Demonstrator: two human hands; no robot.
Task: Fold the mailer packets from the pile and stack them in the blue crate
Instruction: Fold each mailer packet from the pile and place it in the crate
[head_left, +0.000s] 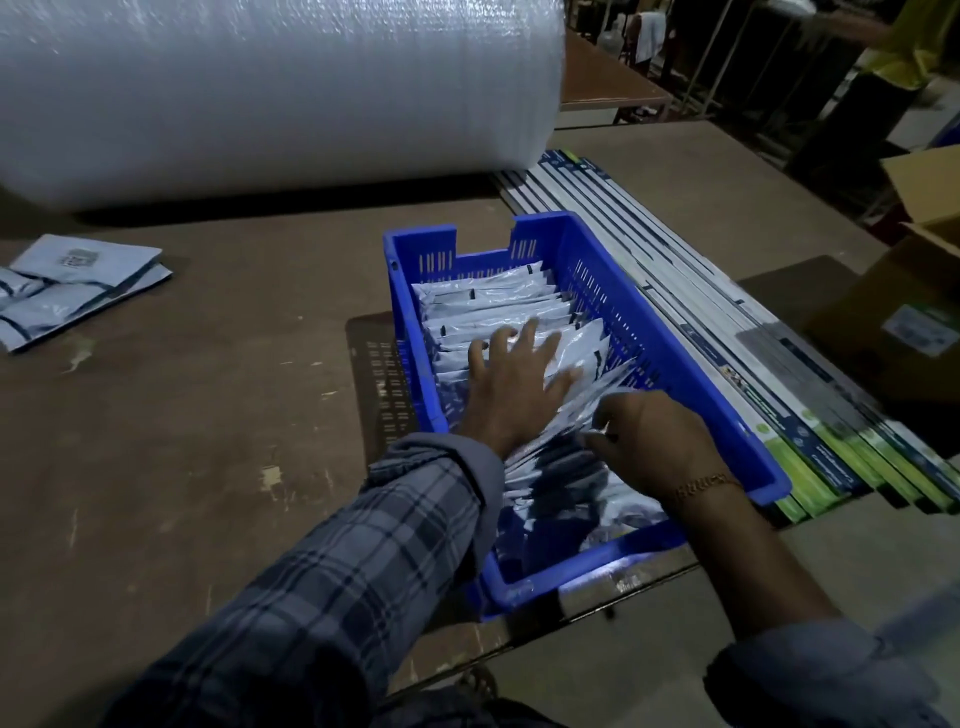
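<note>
Blue crate: L hand fingers flat on packets, R hand pinching one.

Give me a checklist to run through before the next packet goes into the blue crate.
1. Left hand holding the row of folded packets back, fingers spread: ok.
2. Right hand gripping the packet being inserted: ok.
3. Space left at the near end of the blue crate: ok.
4. Unfolded packets left on the table: ok.
5. Crate fully on the table: cannot tell.
</note>
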